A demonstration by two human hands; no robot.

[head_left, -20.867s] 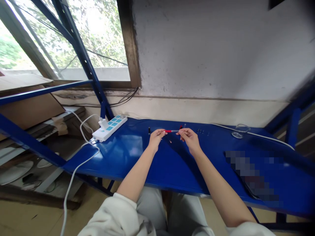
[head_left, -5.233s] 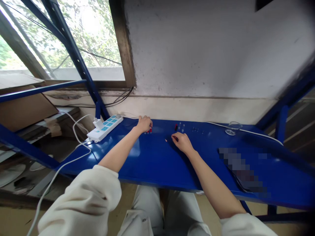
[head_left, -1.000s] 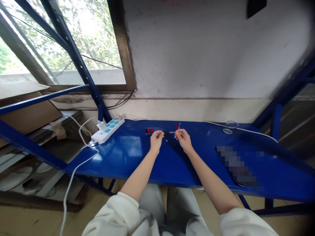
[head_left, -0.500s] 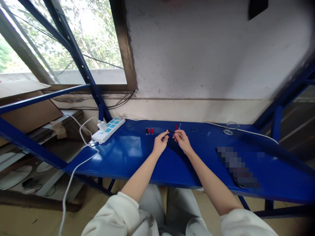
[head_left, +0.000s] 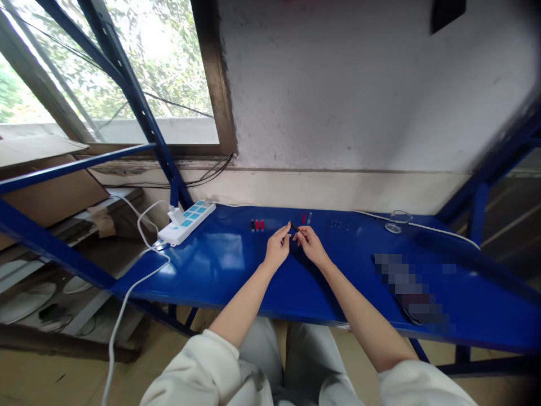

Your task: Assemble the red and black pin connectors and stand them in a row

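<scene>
My left hand [head_left: 278, 248] and my right hand [head_left: 310, 243] meet over the middle of the blue shelf [head_left: 220, 265]. Both pinch a short black pen part [head_left: 294, 226], which sticks up between their fingertips. Just behind my left hand stand three small caps [head_left: 257, 225], one black and two red. Behind my right hand stand a red piece [head_left: 303, 218] and a clear piece [head_left: 310, 217]. A row of tiny dark parts [head_left: 337, 224] lies further right.
A white power strip [head_left: 189, 221] with blue sockets lies at the shelf's back left, its white cable [head_left: 127, 293] hanging to the floor. A clear round dish [head_left: 395, 226] and a white cord [head_left: 443, 232] lie at the back right. Blue rack beams [head_left: 51, 248] cross the left side.
My hands have drawn together; a second ago they held a long thin black piece stretched level between them, and now only a short black end shows between the fingertips.
</scene>
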